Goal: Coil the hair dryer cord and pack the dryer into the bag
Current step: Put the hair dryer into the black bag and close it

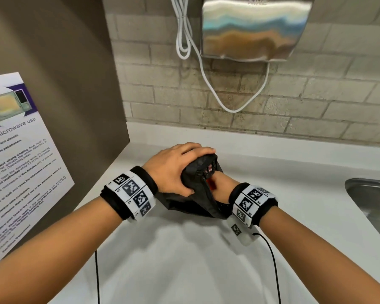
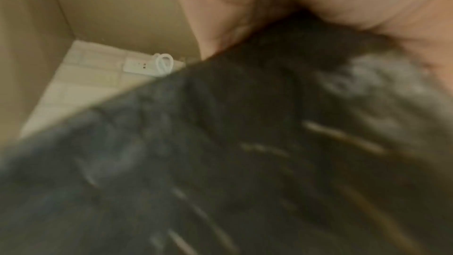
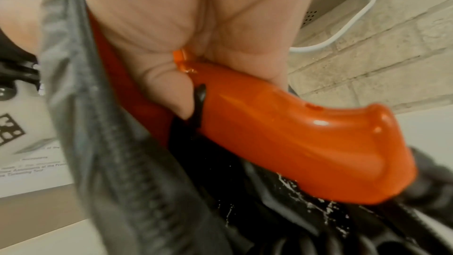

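A microwave-use notice (image 1: 20, 154) is leaning against the brown side panel at the far left of the white countertop (image 1: 272, 172). Just right of it, the left hand (image 1: 173, 170) is gripping the upper end of the black zippered bag (image 1: 198, 172), fingers curled over the fabric and thumb pressing its near side, holding the mouth up off the counter; the left wrist view is showing only blurred dark fabric (image 2: 220, 152) under the palm. The right hand (image 1: 223, 183) is reaching into the bag's opening, its fingers closing around the orange hair dryer (image 3: 306, 143), which is lying partly inside the bag on top of black cord loops (image 3: 269, 210). Above, a steel hand dryer (image 1: 252, 27) with a white cable (image 1: 206, 80) is hanging on the brick wall, and a sink edge (image 1: 369, 194) is showing at the far right.
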The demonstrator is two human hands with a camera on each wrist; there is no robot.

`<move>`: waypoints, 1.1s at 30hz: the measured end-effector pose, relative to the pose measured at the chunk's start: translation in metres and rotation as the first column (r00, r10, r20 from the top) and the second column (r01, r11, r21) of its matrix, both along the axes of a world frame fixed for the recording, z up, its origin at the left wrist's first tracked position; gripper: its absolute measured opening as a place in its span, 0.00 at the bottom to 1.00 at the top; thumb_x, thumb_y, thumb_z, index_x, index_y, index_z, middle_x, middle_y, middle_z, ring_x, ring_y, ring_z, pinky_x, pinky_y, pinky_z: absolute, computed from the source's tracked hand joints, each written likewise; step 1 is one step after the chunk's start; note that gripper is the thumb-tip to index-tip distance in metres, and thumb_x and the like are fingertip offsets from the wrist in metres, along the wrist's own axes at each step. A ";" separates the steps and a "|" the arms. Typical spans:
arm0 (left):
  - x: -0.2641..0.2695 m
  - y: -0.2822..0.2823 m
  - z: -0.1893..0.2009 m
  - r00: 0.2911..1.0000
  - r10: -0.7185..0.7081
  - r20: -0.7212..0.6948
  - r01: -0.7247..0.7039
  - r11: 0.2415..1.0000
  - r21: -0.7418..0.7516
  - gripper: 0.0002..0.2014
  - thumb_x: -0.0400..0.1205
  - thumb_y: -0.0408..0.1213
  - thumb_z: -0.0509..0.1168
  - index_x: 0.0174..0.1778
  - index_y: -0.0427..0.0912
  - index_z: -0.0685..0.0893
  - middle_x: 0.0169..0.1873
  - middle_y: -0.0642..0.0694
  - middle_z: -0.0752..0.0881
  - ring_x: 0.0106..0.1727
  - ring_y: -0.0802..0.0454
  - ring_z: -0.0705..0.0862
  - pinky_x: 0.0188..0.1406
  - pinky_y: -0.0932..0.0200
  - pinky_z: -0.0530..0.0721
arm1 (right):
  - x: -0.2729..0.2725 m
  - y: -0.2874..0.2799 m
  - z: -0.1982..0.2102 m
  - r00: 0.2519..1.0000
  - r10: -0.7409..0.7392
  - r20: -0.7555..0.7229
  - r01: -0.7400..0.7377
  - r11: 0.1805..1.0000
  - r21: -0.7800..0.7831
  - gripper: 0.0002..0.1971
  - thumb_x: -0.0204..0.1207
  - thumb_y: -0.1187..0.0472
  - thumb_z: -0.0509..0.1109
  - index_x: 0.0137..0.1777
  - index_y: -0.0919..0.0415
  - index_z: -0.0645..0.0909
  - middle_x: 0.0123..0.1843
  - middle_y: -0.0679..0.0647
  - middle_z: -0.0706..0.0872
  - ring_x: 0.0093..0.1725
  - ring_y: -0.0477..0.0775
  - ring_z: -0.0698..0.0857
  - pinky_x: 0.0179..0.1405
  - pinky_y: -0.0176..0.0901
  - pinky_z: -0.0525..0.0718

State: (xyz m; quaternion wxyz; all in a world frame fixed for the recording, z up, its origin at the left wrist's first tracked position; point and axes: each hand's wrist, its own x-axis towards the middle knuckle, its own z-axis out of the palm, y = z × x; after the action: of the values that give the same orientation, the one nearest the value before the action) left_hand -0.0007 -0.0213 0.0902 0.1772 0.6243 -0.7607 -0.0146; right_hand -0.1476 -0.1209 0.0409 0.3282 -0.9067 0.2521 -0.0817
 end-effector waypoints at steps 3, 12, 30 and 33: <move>0.002 0.003 -0.004 0.992 0.010 -0.124 -0.021 0.996 -0.087 0.42 0.56 0.56 0.70 0.68 0.66 0.62 0.67 0.53 0.75 0.67 0.50 0.77 0.65 0.48 0.79 | -0.003 -0.005 0.001 0.999 -0.020 -0.037 0.019 0.999 -0.031 0.16 0.74 0.63 0.67 0.62 0.61 0.75 0.46 0.49 0.84 0.46 0.48 0.79 0.47 0.34 0.73; 0.046 0.017 0.001 0.924 0.203 -0.325 -0.240 0.967 -0.080 0.44 0.55 0.42 0.76 0.68 0.63 0.68 0.62 0.62 0.73 0.64 0.59 0.76 0.67 0.62 0.73 | -0.057 -0.064 -0.002 0.671 -0.328 -0.665 -0.171 0.804 -0.570 0.27 0.75 0.35 0.55 0.74 0.37 0.61 0.82 0.41 0.54 0.76 0.60 0.60 0.72 0.73 0.54; 0.065 0.032 -0.035 0.745 0.120 -0.656 -0.199 0.979 -0.047 0.37 0.51 0.48 0.79 0.55 0.72 0.73 0.54 0.72 0.81 0.59 0.69 0.80 0.58 0.80 0.74 | -0.052 -0.063 0.023 0.881 -0.437 0.179 0.472 0.835 -0.283 0.06 0.80 0.63 0.51 0.52 0.60 0.68 0.45 0.66 0.77 0.50 0.68 0.77 0.49 0.53 0.75; 0.067 0.033 -0.038 0.756 0.110 -0.645 -0.184 0.982 -0.048 0.36 0.51 0.48 0.79 0.54 0.72 0.74 0.55 0.70 0.81 0.59 0.66 0.81 0.60 0.75 0.75 | -0.057 -0.060 0.024 0.909 -0.387 0.156 0.418 0.848 -0.327 0.14 0.76 0.55 0.53 0.56 0.57 0.75 0.50 0.62 0.82 0.54 0.65 0.74 0.59 0.56 0.73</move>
State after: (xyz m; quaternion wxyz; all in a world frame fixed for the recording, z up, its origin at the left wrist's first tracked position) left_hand 0.0661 0.0120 0.0526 0.4598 0.6292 -0.6029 -0.1707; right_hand -0.2045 -0.1813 0.0645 0.1461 -0.8732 0.4037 -0.2308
